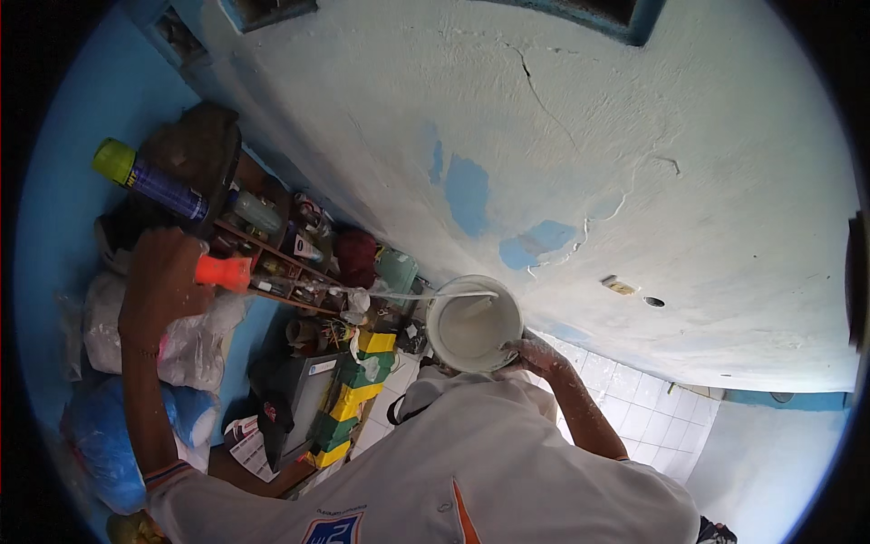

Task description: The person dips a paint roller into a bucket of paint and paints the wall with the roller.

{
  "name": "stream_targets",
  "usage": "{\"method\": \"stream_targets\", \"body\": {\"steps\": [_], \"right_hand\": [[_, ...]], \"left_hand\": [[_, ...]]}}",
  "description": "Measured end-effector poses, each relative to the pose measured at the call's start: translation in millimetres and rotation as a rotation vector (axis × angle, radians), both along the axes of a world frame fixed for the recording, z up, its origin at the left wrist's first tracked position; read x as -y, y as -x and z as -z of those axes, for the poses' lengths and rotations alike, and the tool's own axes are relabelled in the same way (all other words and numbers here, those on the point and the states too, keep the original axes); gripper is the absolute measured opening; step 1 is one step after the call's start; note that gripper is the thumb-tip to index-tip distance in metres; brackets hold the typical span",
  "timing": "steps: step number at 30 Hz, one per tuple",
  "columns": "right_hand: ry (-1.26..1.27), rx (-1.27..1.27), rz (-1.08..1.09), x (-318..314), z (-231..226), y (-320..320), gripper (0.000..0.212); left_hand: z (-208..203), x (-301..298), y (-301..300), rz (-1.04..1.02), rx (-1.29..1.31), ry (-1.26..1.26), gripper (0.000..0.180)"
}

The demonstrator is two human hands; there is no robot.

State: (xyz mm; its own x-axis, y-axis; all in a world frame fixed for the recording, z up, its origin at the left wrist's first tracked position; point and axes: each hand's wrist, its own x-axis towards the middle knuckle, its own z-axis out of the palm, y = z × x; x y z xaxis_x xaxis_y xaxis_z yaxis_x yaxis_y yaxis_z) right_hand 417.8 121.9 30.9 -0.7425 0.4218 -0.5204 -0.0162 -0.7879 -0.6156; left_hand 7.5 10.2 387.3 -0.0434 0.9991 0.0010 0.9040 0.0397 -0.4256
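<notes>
My left hand (168, 286), raised at the left, is closed around the orange handle (225, 272) of what looks like a paint roller. Its long thin rod (385, 295) runs rightward over the rim of a white bucket (433, 340). The rod's white-coated end lies inside the bucket, above or in a whitish liquid (467, 331); the roller head is hard to make out. My right hand (536, 355) grips the bucket's near right rim, holding it in front of my chest. White smears show on that hand and forearm.
A patchily white-painted wall (634, 136) with blue spots and cracks rises ahead. To the left, a cluttered shelf (272, 245) carries bottles and a spray can (163, 186). Below are plastic bags (113, 444), a dark box (304, 403) and green-yellow packages (349, 399). White floor tiles (634, 399) lie at right.
</notes>
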Motion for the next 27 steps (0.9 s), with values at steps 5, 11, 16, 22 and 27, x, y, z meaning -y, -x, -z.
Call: {"method": "stream_targets", "body": {"steps": [5, 11, 16, 22, 27], "right_hand": [[-0.039, 0.066, -0.063, 6.2, 8.4, -12.9, 0.066], [-0.359, 0.349, -0.091, 7.1, 17.7, -15.4, 0.069], [-0.295, 0.395, -0.004, 3.7, 26.3, -9.7, 0.063], [-0.129, 0.238, 0.078, 9.5, 38.7, -18.0, 0.063], [-0.094, 0.318, 0.198, 13.9, 52.7, -15.6, 0.051]], "left_hand": [[9.1, 6.0, -24.4, -0.117, -0.037, 0.123, 0.027], [5.4, 12.5, -41.5, -0.098, -0.048, 0.175, 0.023], [-2.3, 16.1, -51.3, -0.073, -0.073, 0.228, 0.020], [0.5, 10.5, -46.5, -0.044, -0.088, 0.268, 0.019], [6.0, 16.1, -50.6, -0.052, -0.099, 0.241, 0.018]]}}
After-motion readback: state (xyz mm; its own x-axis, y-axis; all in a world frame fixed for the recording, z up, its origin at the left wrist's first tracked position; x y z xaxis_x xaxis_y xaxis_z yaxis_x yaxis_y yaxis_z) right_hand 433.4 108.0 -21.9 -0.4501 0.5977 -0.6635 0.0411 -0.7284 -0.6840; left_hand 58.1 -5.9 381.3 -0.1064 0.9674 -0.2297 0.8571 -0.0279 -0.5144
